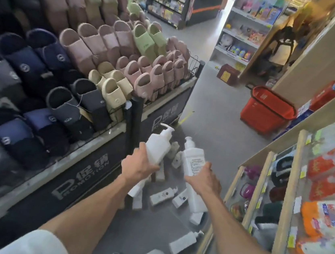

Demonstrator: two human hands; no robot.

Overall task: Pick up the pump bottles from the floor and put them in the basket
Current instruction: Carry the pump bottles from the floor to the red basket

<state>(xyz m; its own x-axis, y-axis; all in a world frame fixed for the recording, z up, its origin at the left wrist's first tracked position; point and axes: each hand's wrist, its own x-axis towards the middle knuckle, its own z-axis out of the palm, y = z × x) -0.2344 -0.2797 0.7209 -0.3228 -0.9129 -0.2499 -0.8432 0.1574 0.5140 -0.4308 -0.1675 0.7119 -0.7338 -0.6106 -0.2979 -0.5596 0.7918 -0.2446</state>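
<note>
My left hand point(139, 165) grips a white pump bottle point(159, 147) by its lower body, pump pointing up and away. My right hand point(204, 179) grips a second white pump bottle point(192, 157) with a printed label, also upright. Both are held above the floor. Several more white pump bottles point(162, 196) lie scattered on the grey floor below my hands, and one point(184, 243) lies nearer my feet. The red plastic basket point(267, 111) stands on the floor farther down the aisle at the right, apart from both hands.
A slipper display stand point(85, 171) with rows of slippers fills the left side. Wooden shelves point(294, 184) of packaged goods line the right. A person point(279, 50) crouches by far shelves. A red box point(228, 73) sits on the floor beyond the basket.
</note>
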